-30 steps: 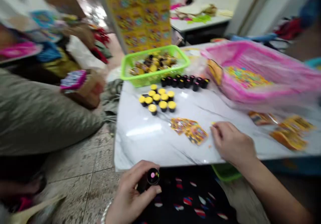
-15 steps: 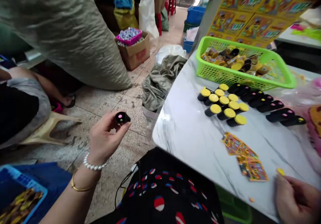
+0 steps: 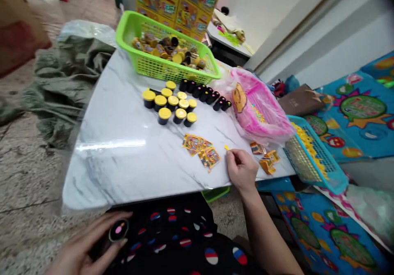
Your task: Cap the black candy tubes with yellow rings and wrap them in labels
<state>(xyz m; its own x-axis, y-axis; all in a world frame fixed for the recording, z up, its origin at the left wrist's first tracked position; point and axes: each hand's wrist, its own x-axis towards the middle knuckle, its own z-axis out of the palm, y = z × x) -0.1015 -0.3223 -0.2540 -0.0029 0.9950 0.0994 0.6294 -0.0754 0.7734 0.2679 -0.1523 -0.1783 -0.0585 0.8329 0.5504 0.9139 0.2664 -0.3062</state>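
One pink-topped black pot (image 3: 118, 230) sits clamped in left hand (image 3: 80, 251) fingers; right hand (image 3: 243, 170) fingers curl together.

Small packing workshop — sorting baskets (image 3: 135, 24), stacked printed cartons (image 3: 178, 4).

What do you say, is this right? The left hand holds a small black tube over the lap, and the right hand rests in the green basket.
No. In the head view the right hand rests on the white table, beside the sticker packets, apart from the green basket. The left hand does hold the small black tube over the lap.
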